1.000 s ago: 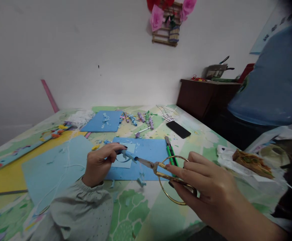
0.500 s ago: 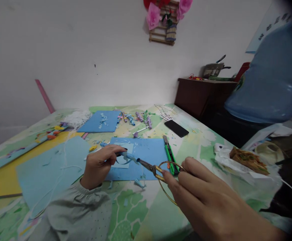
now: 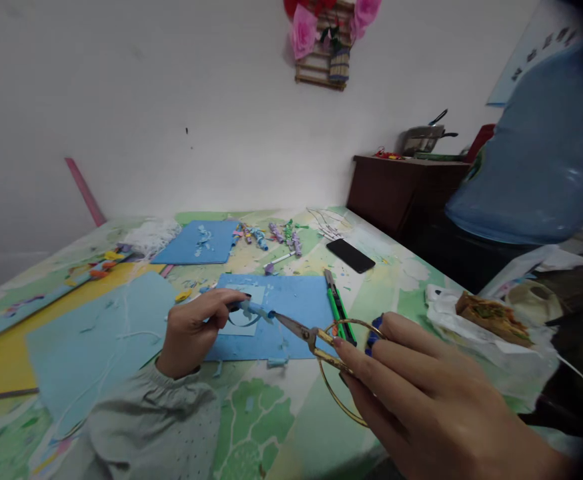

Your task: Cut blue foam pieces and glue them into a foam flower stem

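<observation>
My left hand [image 3: 196, 328] pinches a small blue curled paper roll [image 3: 255, 309] with a loose strip looping under it. In my right hand [image 3: 416, 383] is a pair of gold-handled scissors [image 3: 304, 333], its fingers through and around the loops. The scissor tips point left and lie right at the roll's free end; whether they touch it I cannot tell. Below the hands is a blue sheet [image 3: 299, 300] with a paler blue square [image 3: 244, 327] and paper scraps on it. A green box cutter [image 3: 339, 307] lies at that sheet's right edge.
Behind lie a blue board [image 3: 191, 247], several coloured paper rolls [image 3: 275, 232] and a black phone [image 3: 350, 255]. A large pale blue sheet [image 3: 101, 333] is at left. On the right are wrapped food [image 3: 494, 319] and a big blue water bottle [image 3: 526, 153].
The scissor tips have drawn back slightly from the roll's end, and the handles have shifted a little right and down. My left hand still holds the roll.
</observation>
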`<action>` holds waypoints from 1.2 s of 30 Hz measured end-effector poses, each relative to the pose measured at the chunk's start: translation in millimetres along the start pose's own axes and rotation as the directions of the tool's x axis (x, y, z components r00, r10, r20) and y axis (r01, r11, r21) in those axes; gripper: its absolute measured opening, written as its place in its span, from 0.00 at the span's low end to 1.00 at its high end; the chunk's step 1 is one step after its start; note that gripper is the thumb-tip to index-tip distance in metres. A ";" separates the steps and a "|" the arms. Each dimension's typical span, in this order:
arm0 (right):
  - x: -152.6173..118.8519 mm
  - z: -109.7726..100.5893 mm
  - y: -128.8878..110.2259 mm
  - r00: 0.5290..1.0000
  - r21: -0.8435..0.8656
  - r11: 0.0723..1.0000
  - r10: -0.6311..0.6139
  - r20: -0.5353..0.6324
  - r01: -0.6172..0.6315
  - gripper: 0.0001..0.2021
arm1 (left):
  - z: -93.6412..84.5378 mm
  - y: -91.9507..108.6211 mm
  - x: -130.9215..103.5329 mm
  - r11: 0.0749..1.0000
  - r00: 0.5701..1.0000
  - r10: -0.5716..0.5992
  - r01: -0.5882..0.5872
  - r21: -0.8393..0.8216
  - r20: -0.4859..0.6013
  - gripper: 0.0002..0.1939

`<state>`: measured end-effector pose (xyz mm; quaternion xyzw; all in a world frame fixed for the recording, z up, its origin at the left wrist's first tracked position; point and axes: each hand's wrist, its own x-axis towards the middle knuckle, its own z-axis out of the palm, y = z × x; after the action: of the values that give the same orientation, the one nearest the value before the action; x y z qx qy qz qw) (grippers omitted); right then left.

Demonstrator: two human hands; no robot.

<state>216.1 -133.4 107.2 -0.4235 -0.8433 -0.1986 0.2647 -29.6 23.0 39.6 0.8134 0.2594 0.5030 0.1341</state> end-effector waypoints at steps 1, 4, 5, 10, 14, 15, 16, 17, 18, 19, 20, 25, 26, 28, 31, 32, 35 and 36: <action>-0.9 -0.1 0.5 1.000 -0.007 1.000 0.000 -0.005 0.000 0.10 | -0.2 -0.9 0.0 1.000 1.000 0.016 -0.016 0.009 0.000 0.14; -3.3 -2.3 1.9 1.000 -0.037 0.999 -0.006 -0.009 0.006 0.12 | -0.5 -2.6 0.1 0.999 0.999 0.041 -0.041 0.029 -0.008 0.15; -3.7 -3.9 2.1 1.000 -0.047 0.999 -0.006 -0.013 0.006 0.12 | -0.5 -2.7 0.1 0.999 0.999 0.039 -0.038 0.031 -0.010 0.15; -0.2 -6.1 4.2 0.997 -0.074 0.995 0.055 -0.057 -0.060 0.08 | -0.4 -1.0 0.1 1.000 0.999 -0.007 0.008 0.020 -0.034 0.14; 6.0 23.3 18.0 0.983 -0.039 0.984 0.177 0.044 -0.176 0.08 | 1.6 -4.3 -2.4 0.994 0.991 -0.108 0.107 -0.026 -0.074 0.13; 7.9 35.4 24.0 0.974 -0.040 0.979 0.203 0.101 -0.200 0.08 | 2.3 -6.0 -3.3 0.986 0.983 -0.160 0.154 -0.070 -0.085 0.13; 10.3 48.4 30.7 0.958 -0.049 0.972 0.237 0.161 -0.232 0.07 | 3.1 -7.6 -4.0 0.970 0.971 -0.221 0.209 -0.121 -0.095 0.12; 13.2 61.7 37.8 0.935 -0.068 0.961 0.275 0.223 -0.267 0.08 | 3.7 -9.0 -4.4 0.949 0.952 -0.286 0.265 -0.171 -0.107 0.11; 16.9 74.8 45.0 0.911 -0.097 0.945 0.327 0.253 -0.312 0.08 | 4.1 -9.9 -4.2 0.922 0.929 -0.349 0.317 -0.221 -0.125 0.10; 21.2 87.2 51.8 0.886 -0.116 0.928 0.374 0.273 -0.355 0.08 | 4.3 -10.2 -3.5 0.896 0.904 -0.403 0.357 -0.264 -0.145 0.09; 26.0 98.7 57.8 0.862 -0.131 0.909 0.417 0.289 -0.396 0.08 | 4.2 -10.1 -2.2 0.875 0.881 -0.442 0.383 -0.295 -0.167 0.08; 48.8 141.9 67.8 0.795 -0.196 0.837 0.547 0.262 -0.511 0.09 | 3.3 -8.7 9.5 0.785 0.803 -0.561 0.438 -0.439 -0.201 0.10; 52.0 147.6 65.8 0.786 -0.205 0.825 0.565 0.253 -0.527 0.09 | 3.3 -9.4 12.5 0.755 0.784 -0.589 0.447 -0.480 -0.196 0.12; 57.5 155.5 60.1 0.762 -0.218 0.796 0.604 0.231 -0.565 0.09 | 3.6 -11.6 19.7 0.693 0.754 -0.635 0.461 -0.555 -0.167 0.15; 68.5 156.5 52.7 0.736 -0.205 0.760 0.649 0.192 -0.617 0.07 | 3.5 -12.9 34.6 0.608 0.731 -0.676 0.481 -0.632 -0.095 0.20; 73.6 154.0 51.3 0.739 -0.185 0.759 0.650 0.178 -0.624 0.07 | 3.3 -12.1 40.7 0.585 0.726 -0.683 0.486 -0.649 -0.072 0.21; 90.5 144.1 48.2 0.788 -0.073 0.799 0.601 0.132 -0.597 0.08 | 3.1 -7.0 60.3 0.526 0.713 -0.701 0.501 -0.687 -0.016 0.23; 95.2 141.9 47.0 0.809 -0.036 0.817 0.576 0.118 -0.576 0.09 | 3.6 -5.4 66.2 0.507 0.708 -0.706 0.507 -0.697 0.001 0.24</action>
<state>167.4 30.4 60.2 -0.6702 -0.6903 -0.0818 0.2601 -4.1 64.5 85.0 0.4861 0.3547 0.5897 0.5387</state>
